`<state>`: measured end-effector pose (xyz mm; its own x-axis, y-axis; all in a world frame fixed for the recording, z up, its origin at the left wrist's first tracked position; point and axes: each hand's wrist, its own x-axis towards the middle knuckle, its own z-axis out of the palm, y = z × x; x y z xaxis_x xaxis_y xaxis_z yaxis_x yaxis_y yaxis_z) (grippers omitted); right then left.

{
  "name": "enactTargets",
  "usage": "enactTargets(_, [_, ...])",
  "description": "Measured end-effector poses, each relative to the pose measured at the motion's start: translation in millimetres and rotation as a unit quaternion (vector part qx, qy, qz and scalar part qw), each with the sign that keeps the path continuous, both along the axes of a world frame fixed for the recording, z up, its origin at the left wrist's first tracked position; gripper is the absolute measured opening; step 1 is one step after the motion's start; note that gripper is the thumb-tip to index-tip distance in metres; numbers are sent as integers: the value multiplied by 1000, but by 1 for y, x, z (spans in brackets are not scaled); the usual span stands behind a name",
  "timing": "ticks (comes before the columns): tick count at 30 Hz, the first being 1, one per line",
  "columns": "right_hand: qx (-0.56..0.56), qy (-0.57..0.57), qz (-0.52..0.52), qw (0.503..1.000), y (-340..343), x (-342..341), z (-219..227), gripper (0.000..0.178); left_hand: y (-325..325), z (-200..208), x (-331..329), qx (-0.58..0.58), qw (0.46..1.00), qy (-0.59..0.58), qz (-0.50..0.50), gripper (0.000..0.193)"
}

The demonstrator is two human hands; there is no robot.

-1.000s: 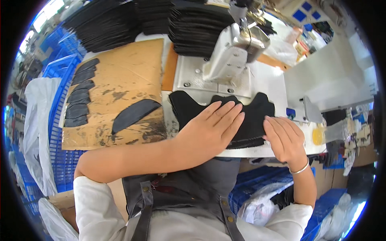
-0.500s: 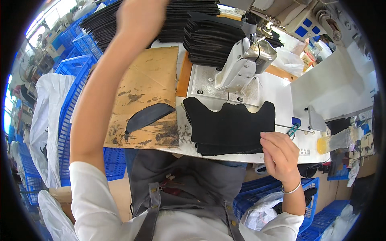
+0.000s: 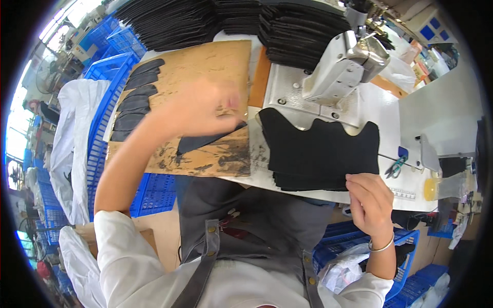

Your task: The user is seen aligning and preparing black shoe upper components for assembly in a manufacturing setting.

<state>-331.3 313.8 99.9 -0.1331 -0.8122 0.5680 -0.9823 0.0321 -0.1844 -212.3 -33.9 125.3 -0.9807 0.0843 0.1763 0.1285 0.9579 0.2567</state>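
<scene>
My right hand [image 3: 372,204], fingers curled, grips the lower right corner of a small stack of black fabric pieces [image 3: 323,146] with a wavy, notched far edge. The stack lies on the white machine table in front of the sewing machine. Over the brown cardboard sheet [image 3: 205,61], my left hand [image 3: 205,109] is smeared by motion, so its fingers cannot be read. It is right above a dark curved piece [image 3: 208,142] and covers part of it. Several similar dark curved pieces [image 3: 134,102] lie in overlapping rows along the cardboard's left side.
A sewing machine's post arm [image 3: 336,72] rises behind the fabric. Tall stacks of black pieces [image 3: 303,33] line the table's far side. Teal-handled snips [image 3: 396,167] rest at the right, near a yellow-ended clear container [image 3: 436,189]. A blue crate [image 3: 97,138] stands at the left.
My left hand has come back from the far black stacks to the curved piece on the cardboard. The view has shifted, while my right hand stays at the fabric's corner.
</scene>
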Motion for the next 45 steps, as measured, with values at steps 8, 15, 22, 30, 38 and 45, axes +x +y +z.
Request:
enactTargets(8, [-19, -21, 45, 999, -23, 9, -1, 26, 21, -50, 36, -118, 988, 81, 51, 22])
enactTargets(15, [-27, -122, 40, 991, -28, 20, 0, 30, 25, -28, 45, 253, 937, 103, 218, 11])
enactTargets(22, [-65, -621, 111, 773, -74, 34, 7, 62, 97, 6, 19, 739, 669, 62, -39, 17])
enactTargets(30, [127, -559, 26, 819, -48, -31, 23, 12, 96, 0, -20, 638, 749, -177, -29, 44])
enactTargets(38, [271, -532, -54, 801, -47, -42, 37, 19, 120, -13, -49, 271, 950, -149, -29, 35])
enactTargets(45, [254, -377, -49, 889, -39, -45, 23, 32, 116, -33, -56, 196, 977, -59, -56, 44])
